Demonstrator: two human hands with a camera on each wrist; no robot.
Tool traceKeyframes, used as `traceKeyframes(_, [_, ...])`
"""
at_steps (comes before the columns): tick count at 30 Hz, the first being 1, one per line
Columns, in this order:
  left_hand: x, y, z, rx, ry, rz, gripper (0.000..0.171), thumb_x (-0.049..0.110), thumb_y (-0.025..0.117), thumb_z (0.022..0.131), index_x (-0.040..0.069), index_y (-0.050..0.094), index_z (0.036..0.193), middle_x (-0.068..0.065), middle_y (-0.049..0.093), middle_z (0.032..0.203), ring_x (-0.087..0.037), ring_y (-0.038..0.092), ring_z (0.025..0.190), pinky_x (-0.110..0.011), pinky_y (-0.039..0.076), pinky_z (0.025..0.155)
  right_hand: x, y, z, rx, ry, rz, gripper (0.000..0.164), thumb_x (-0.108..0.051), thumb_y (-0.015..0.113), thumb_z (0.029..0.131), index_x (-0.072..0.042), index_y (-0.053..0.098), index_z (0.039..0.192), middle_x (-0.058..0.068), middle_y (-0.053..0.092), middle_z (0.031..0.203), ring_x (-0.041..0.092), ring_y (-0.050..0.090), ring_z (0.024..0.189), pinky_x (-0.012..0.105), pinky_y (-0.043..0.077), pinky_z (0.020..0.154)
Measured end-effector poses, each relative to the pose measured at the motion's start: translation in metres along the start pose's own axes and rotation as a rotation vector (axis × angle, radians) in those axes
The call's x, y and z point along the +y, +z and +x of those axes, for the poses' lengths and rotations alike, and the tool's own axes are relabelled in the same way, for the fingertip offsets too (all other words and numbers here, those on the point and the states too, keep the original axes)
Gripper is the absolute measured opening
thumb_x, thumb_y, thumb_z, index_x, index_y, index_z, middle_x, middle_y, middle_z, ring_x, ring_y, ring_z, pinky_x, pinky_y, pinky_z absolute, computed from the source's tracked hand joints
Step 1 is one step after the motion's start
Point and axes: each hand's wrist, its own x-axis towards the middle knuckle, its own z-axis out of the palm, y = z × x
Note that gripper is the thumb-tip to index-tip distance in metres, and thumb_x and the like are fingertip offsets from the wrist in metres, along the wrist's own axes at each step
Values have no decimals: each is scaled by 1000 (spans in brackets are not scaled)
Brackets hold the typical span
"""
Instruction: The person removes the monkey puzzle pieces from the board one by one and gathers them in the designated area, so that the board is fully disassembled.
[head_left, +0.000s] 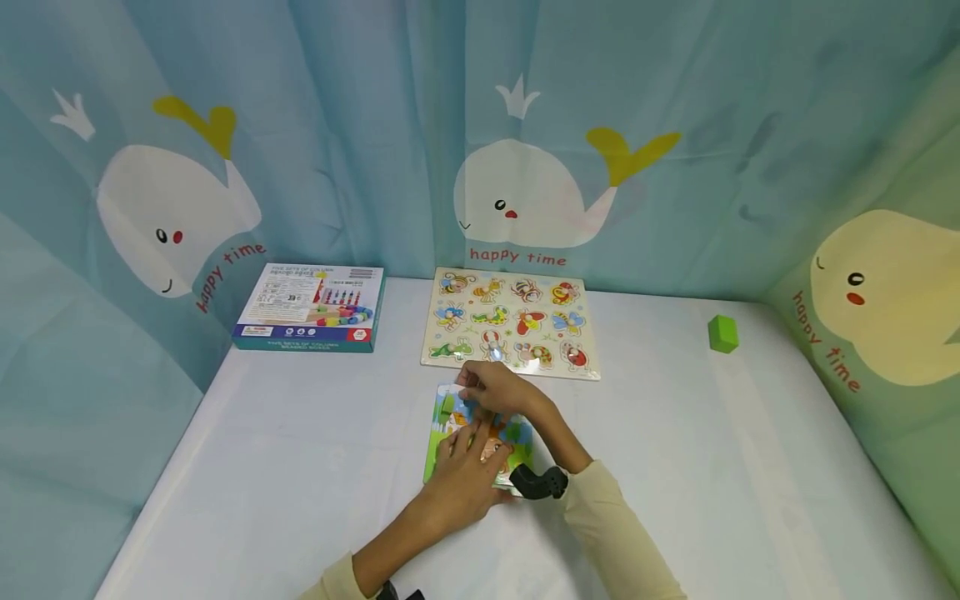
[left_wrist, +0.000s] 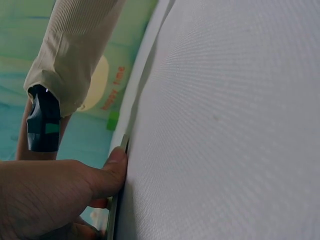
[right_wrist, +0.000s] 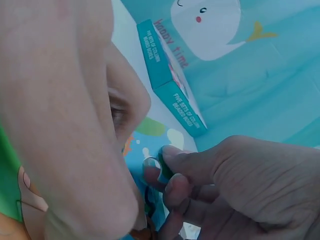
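A small cartoon picture puzzle board [head_left: 432, 454], blue at the top and green below, lies on the white table. My left hand [head_left: 461, 487] spreads its fingers over the board's face, and in the left wrist view its thumb [left_wrist: 114, 172] presses the board's near edge [left_wrist: 113, 215]. Over the far part of the board, my right hand [head_left: 497, 388] bends at the wrist. Its thumb and forefinger pinch a small dark green piece with a pale edge [right_wrist: 164, 169], close above the blue area. Both hands hide much of the board's middle.
Just behind stands a wooden insect puzzle board [head_left: 491, 317] lying flat. A boxed bead set [head_left: 307, 308] is at the back left, and a green block [head_left: 723, 333] at the back right. A whale-printed curtain [head_left: 375, 167] closes off the table's back and sides.
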Motion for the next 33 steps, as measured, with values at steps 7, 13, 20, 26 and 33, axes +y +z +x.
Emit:
traceKeyframes(7, [0, 1, -2, 18, 11, -9, 64, 58, 56, 89, 22, 49, 142, -20, 25, 159, -38, 31, 140, -54, 39, 105, 9, 0, -4, 100, -28, 112, 14, -14, 56, 100, -4, 62, 108, 8, 65, 83, 13, 59, 69, 27, 51, 67])
traceKeyframes(13, [1, -1, -2, 11, 11, -15, 64, 56, 57, 90, 20, 49, 142, -20, 22, 160, -39, 32, 140, -55, 39, 105, 15, -1, -15, 240, -66, 253, 19, -18, 60, 98, -3, 66, 108, 9, 66, 84, 17, 63, 76, 30, 53, 72])
traceKeyframes(20, [2, -3, -2, 1, -3, -45, 62, 55, 57, 91, 20, 49, 142, -19, 14, 163, -39, 30, 142, -55, 36, 107, 19, -13, -39, 374, -35, 414, 21, -18, 68, 93, 2, 64, 101, 21, 67, 84, 35, 65, 71, 39, 56, 57])
traceKeyframes(26, [1, -3, -3, 17, -4, -24, 63, 55, 57, 91, 20, 50, 143, -20, 17, 161, -40, 33, 140, -55, 38, 106, 35, -25, -68, 455, 35, 404, 18, -10, 64, 94, 2, 65, 108, 20, 65, 87, 17, 62, 70, 36, 55, 55])
traceKeyframes(33, [1, -1, -4, 28, 2, -40, 62, 53, 59, 91, 19, 51, 142, -21, 14, 162, -41, 34, 139, -56, 38, 104, 59, -29, -102, 533, 155, 354, 19, -7, 62, 95, 4, 66, 110, 22, 65, 90, 15, 59, 69, 33, 55, 56])
